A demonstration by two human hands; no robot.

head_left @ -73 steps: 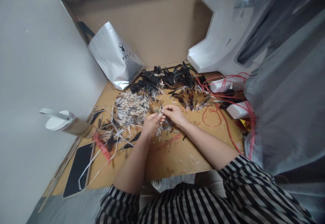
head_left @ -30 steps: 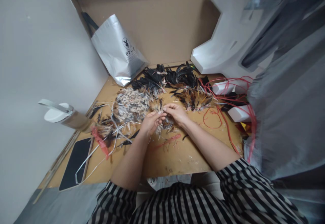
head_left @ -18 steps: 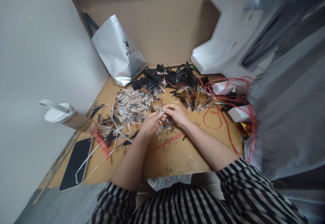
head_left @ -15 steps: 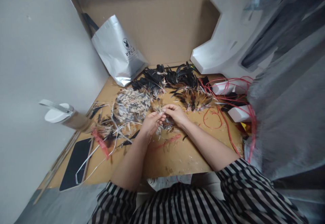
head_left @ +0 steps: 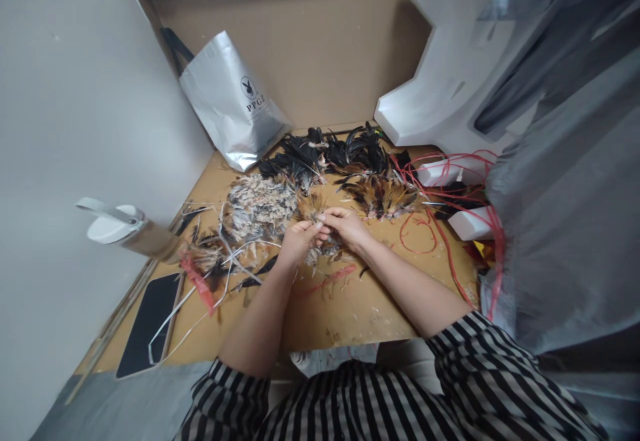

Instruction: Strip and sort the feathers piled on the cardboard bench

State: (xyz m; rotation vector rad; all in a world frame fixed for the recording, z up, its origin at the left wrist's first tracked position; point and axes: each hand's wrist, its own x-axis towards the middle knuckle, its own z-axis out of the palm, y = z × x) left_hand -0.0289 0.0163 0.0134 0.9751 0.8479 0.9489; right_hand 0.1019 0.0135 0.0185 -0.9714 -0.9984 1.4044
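Note:
Both my hands meet over the middle of the table (head_left: pixel 370 314), pinching a small bunch of brown feathers (head_left: pixel 310 206) by its base. My left hand (head_left: pixel 299 241) is closed on it from the left. My right hand (head_left: pixel 345 226) closes on the same base from the right, thumb and forefinger together. The feather tips fan out away from me. Just left lies a heap of pale, fluffy feathers (head_left: pixel 263 204). Behind are bundles of black feathers (head_left: pixel 300 159), and brown feather bundles (head_left: pixel 383 195) lie to the right. Loose fluff under my hands is partly hidden.
A silver bag (head_left: pixel 233 104) leans at the back left. Left stand a lidded bottle (head_left: pixel 135 231) and a dark tablet or phone (head_left: pixel 149 324), white strips across it. Red string (head_left: pixel 450 254) tangles around white blocks (head_left: pixel 473 224) at right, beside grey cloth (head_left: pixel 575 227).
My hands stay together at nearly the same spot, with only a slight shift of the fingers. The feather tips look a little more spread. Everything else lies as before.

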